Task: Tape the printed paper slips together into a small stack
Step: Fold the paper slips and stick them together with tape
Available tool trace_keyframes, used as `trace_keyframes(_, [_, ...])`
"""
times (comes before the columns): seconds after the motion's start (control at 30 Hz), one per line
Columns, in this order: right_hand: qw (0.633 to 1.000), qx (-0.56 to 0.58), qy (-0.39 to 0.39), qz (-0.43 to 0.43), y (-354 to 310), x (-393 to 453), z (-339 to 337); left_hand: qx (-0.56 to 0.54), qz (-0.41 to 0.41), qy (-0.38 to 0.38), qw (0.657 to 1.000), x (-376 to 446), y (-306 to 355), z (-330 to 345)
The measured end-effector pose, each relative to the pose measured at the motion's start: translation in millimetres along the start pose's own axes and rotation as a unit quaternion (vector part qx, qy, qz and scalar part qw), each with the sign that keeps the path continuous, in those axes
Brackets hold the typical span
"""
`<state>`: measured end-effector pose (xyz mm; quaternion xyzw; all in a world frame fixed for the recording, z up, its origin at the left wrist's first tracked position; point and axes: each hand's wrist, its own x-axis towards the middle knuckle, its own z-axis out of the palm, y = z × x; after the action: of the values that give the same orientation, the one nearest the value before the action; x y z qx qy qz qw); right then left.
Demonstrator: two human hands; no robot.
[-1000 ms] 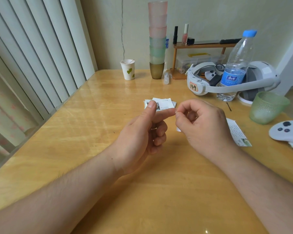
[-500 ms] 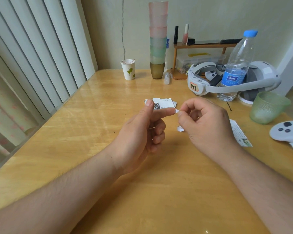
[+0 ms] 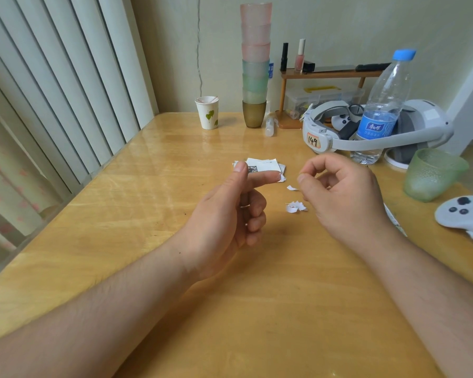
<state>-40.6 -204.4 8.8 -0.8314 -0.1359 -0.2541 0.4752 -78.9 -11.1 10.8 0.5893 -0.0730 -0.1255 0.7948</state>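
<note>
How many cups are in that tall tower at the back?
7, I think: a gold cup at the bottom, three greenish cups above it, then three pink cups on top. Nested ones may hide.

The printed paper slips [image 3: 262, 167] are lying in a small, loosely overlapped pile on the wooden table, just above the middle of the frame, with white faces and a dark printed patch showing at the lower left. Small torn white scraps [image 3: 295, 206] are lying slightly right of centre, below and well apart from the pile.
</note>
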Motion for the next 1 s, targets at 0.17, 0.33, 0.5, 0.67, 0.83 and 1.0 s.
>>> trace_keyframes(0.17, [0.999, 0.004, -0.015, -0.041, -7, -5, 2, 0.018, 0.006, -0.008, 1.000, 0, -1, 1])
trace_keyframes(0.33, [0.999, 0.005, -0.013, -0.045, -6, -6, 6, 0.018, 0.002, -0.019, 1.000, 0, -1, 1])
trace_keyframes(0.5, [1.000, 0.000, -0.018, -0.020, 3, 0, 1, 0.020, 0.004, -0.019, 1.000, 0, -2, 0])
trace_keyframes(0.67, [0.995, -0.090, -0.033, 0.000, 20, 10, -8, 0.012, 0.003, -0.010, 1.000, 0, -1, 1])
trace_keyframes(0.83, [0.969, -0.208, -0.132, -0.020, 41, 12, -6, 0.011, 0.004, 0.000, 1.000, -1, 0, 2])
trace_keyframes(1.0, [0.958, -0.232, -0.166, -0.008, 45, 12, 0, 0.012, 0.000, 0.003, 1.000, 0, 0, 2])
